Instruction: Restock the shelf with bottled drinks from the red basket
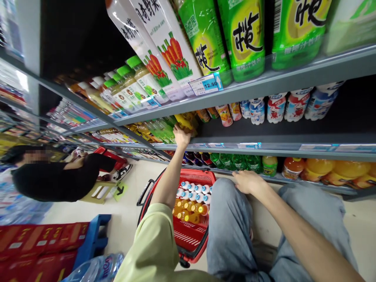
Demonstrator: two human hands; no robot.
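My left hand [182, 137] reaches into the middle shelf, its fingers closed round a yellow bottle [185, 121] that leans at the end of a row. Part of that bottle is hidden behind the fingers. Beside it are green-tinted drink bottles [161, 129] on the left and small orange-labelled bottles [225, 114] on the right. My right hand [248, 182] holds nothing; its fingers stretch out by my knee, at the bottom shelf's front edge. Below my left arm, a red shopping basket [190, 241] contains white bottles with blue caps [195, 192] and orange drink bottles [189, 207].
The upper shelf edge [249, 88] with price tags overhangs the middle shelf. Bottom-shelf soda bottles [232, 161] stand behind my right hand. On the left, a person in black [55, 178] sits low in the aisle. Red cartons [44, 250] and a blue pallet [93, 239] are nearer.
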